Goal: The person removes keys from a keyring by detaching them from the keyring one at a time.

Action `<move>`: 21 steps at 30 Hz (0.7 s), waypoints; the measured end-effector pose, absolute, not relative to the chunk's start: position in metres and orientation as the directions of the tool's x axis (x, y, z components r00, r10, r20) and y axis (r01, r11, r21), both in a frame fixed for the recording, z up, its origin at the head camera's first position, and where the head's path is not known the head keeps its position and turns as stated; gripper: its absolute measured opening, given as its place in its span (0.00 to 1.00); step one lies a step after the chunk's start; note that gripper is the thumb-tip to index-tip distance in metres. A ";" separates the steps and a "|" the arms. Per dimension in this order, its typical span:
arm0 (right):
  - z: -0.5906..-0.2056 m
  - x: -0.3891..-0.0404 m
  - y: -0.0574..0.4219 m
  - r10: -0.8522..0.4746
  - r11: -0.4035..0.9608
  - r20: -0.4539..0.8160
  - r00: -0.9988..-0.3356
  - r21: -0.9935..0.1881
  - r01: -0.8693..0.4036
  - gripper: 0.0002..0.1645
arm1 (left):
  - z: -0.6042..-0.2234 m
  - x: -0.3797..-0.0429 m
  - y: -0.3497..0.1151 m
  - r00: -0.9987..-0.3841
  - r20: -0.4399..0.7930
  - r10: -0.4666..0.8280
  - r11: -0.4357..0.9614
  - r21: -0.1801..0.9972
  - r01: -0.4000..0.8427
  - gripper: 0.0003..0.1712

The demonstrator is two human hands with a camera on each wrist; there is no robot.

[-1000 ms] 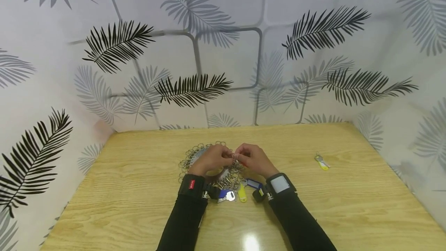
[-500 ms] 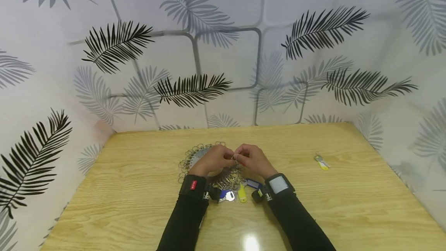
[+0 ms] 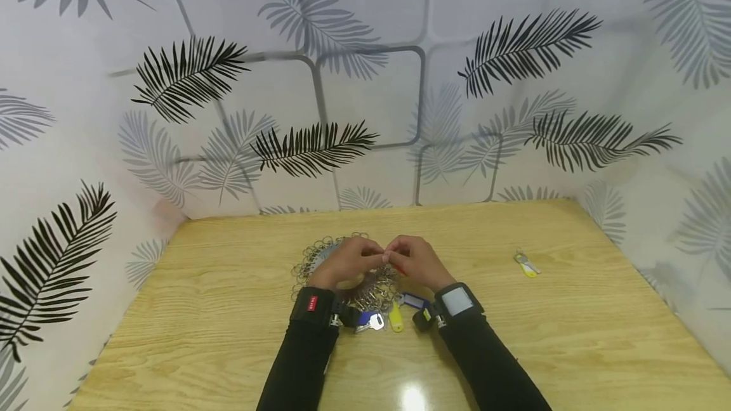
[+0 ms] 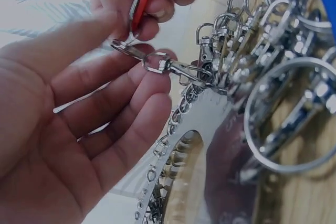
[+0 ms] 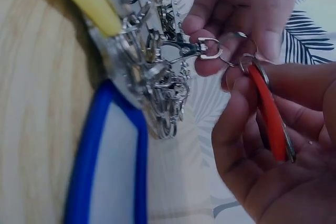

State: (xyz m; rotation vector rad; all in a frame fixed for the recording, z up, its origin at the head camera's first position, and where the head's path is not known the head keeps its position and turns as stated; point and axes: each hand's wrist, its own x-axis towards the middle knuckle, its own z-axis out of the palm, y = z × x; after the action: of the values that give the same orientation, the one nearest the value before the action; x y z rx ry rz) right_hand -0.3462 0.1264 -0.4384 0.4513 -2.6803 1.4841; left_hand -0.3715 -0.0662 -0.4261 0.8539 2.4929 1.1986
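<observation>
Both hands meet over a grey disc-shaped rack [image 3: 323,257] hung round its edge with many metal swivel clasps and rings. My left hand [image 3: 351,263] pinches a split ring [image 4: 126,50] between thumb and fingers. That ring joins a swivel clasp [image 5: 184,50] still hooked to the rack. My right hand [image 3: 421,264] grips a red key tag [image 5: 270,113] with a metal key [image 5: 289,145] lying along it. The small ring at the tag's end overlaps the split ring in the right wrist view, right at the fingertips.
On the rack's near side hang a yellow tag [image 3: 396,318], a blue tag [image 3: 415,300] and a silver key [image 3: 375,321] with another blue tag. Farther right, a key with a yellow tag [image 3: 528,266] lies on the wooden table [image 3: 228,309]. A leaf-patterned backdrop [image 3: 371,100] stands behind.
The hands stay together over the rack with only small finger movements. The red tag shows again beneath the right fingers after being hidden half a second ago.
</observation>
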 end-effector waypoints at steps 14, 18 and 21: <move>-0.437 -0.349 0.137 -0.410 0.421 0.170 -0.896 -0.836 -0.351 0.06 | -0.426 -0.370 -0.071 -0.806 -0.041 0.590 0.485 0.817 0.314 0.11; -0.435 -0.349 0.136 -0.440 0.417 0.187 -0.878 -0.823 -0.385 0.06 | -0.427 -0.370 -0.071 -0.801 -0.075 0.594 0.508 0.806 0.302 0.11; -0.435 -0.349 0.135 -0.448 0.418 0.202 -0.871 -0.814 -0.403 0.06 | -0.427 -0.371 -0.071 -0.796 -0.074 0.600 0.511 0.801 0.311 0.10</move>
State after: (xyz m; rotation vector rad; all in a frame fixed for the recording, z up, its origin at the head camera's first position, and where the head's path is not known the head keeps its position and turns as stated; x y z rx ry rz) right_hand -0.3492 0.1352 -0.4346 0.8061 -2.6836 1.5201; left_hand -0.3707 -0.0711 -0.4270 0.7584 2.4145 1.1793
